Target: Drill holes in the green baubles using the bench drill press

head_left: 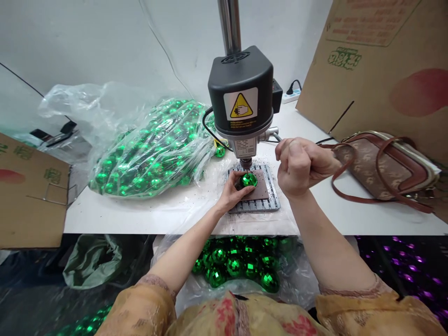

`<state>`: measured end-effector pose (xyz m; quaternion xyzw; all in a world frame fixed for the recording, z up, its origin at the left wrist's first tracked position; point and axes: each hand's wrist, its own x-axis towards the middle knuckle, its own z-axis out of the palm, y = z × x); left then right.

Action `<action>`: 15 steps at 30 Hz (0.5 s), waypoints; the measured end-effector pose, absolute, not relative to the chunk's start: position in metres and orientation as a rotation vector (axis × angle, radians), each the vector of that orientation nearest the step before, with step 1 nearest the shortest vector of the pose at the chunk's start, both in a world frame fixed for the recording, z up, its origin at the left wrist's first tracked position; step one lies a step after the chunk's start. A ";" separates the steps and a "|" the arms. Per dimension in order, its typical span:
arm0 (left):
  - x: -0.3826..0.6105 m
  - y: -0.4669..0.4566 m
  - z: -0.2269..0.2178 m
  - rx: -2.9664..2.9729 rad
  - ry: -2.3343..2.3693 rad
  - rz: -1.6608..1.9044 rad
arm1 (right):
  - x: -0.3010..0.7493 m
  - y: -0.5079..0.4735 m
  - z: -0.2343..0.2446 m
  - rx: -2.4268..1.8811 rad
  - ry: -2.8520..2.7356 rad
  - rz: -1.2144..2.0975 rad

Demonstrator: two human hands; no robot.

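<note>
Head view | left hand (pixel 231 192) pinching green ball (pixel 249 180) on brown board (pixel 262 190), under drill chuck (pixel 246 163); right hand (pixel 301 163) wrapping lever (pixel 272 132) in a fist | one ball being worked; more balls (pixel 234 267) filling bags; finished count staying unclear

Glossy, mirror-faceted green ball (pixel 249 180)

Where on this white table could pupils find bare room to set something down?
Along the front edge of the table: left, between the cardboard box and left forearm, though a few specks lie there; right, between the right forearm and handbag. Crowded: the base plate, where the left hand holds a green ball, and beneath the plastic bag.
</note>
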<state>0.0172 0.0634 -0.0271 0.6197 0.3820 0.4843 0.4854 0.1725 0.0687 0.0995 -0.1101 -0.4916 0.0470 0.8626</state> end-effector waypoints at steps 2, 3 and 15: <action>0.017 0.063 -0.027 1.507 0.932 1.176 | 0.173 0.069 0.094 -0.202 -1.061 0.077; 0.017 0.063 -0.027 1.508 0.932 1.173 | 0.173 0.068 0.093 -0.203 -1.073 0.072; 0.012 0.040 -0.017 1.808 1.298 1.314 | 0.170 0.069 0.167 -0.479 -0.977 0.311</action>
